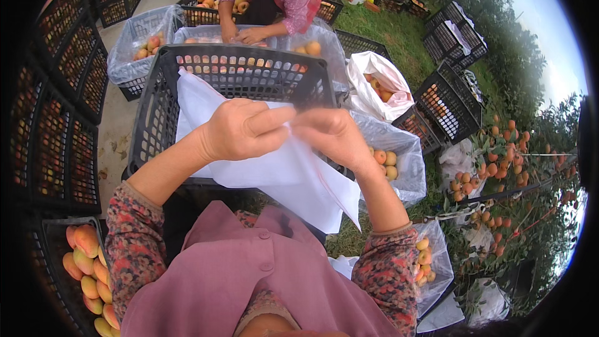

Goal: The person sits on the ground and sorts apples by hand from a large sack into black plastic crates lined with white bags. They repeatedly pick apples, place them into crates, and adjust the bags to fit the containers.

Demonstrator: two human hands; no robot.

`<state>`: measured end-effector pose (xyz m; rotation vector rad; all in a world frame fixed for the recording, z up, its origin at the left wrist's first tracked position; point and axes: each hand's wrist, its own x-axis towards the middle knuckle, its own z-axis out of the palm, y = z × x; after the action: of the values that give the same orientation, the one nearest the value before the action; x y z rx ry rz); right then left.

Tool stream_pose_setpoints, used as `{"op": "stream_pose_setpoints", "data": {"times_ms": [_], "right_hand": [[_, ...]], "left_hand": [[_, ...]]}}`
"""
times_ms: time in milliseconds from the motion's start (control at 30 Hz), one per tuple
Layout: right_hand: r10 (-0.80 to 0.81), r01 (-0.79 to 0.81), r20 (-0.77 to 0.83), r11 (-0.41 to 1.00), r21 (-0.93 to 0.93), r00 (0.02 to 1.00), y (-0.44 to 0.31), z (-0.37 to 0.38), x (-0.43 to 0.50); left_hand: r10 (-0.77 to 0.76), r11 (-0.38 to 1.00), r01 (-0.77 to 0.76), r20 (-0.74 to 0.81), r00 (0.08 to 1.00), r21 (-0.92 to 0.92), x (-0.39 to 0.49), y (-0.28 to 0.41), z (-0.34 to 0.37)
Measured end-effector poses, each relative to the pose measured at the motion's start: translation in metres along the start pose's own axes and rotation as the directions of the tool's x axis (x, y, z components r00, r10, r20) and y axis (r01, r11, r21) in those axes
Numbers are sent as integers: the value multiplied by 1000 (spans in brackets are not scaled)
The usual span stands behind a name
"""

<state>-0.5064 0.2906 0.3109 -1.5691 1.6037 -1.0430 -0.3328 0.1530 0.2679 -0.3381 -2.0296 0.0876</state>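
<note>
White cloth or sheet material [266, 164] with a thin pink edge line hangs from my fingertips and drapes over a black plastic crate [135, 131] in front of me. My left hand [243, 128] is curled, its fingertips pinching the material at its upper point. Close against it, my right hand [330, 133] is blurred, with thumb and fingers brought together near the same point; whether it grips the material I cannot tell. One corner of the material lies up the crate's far left side, and another hangs over the near right edge.
A co-worker's hands [243, 35] are over a plastic-lined crate beyond mine. A lined crate of apples [149, 49], a white sack of apples [383, 89] and another lined crate [402, 159] stand around. Black crates [61, 135] are stacked left; a crate of fruit [89, 271] sits lower left.
</note>
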Motion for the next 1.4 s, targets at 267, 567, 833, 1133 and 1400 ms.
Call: {"op": "stream_pose_setpoints", "data": {"times_ms": [267, 567, 833, 1133, 1400], "right_hand": [[-28, 32, -87, 999, 42, 996, -8, 1, 4], [-102, 102, 12, 985, -137, 995, -6, -4, 0], [-8, 13, -93, 998, 55, 996, -1, -5, 1], [-143, 117, -81, 959, -260, 986, -1, -2, 0], [14, 34, -353, 991, 130, 936, 35, -40, 42]], "left_hand": [[-3, 1000, 5, -99, 995, 23, 1, -4, 3], [-116, 992, 118, 38, 992, -46, -1, -1, -4], [-148, 988, 150, 50, 988, -23, -3, -1, -4], [-161, 987, 161, 59, 985, 1, -3, 0, -1], [-111, 942, 176, 229, 967, -285, 12, 22, -23]]}}
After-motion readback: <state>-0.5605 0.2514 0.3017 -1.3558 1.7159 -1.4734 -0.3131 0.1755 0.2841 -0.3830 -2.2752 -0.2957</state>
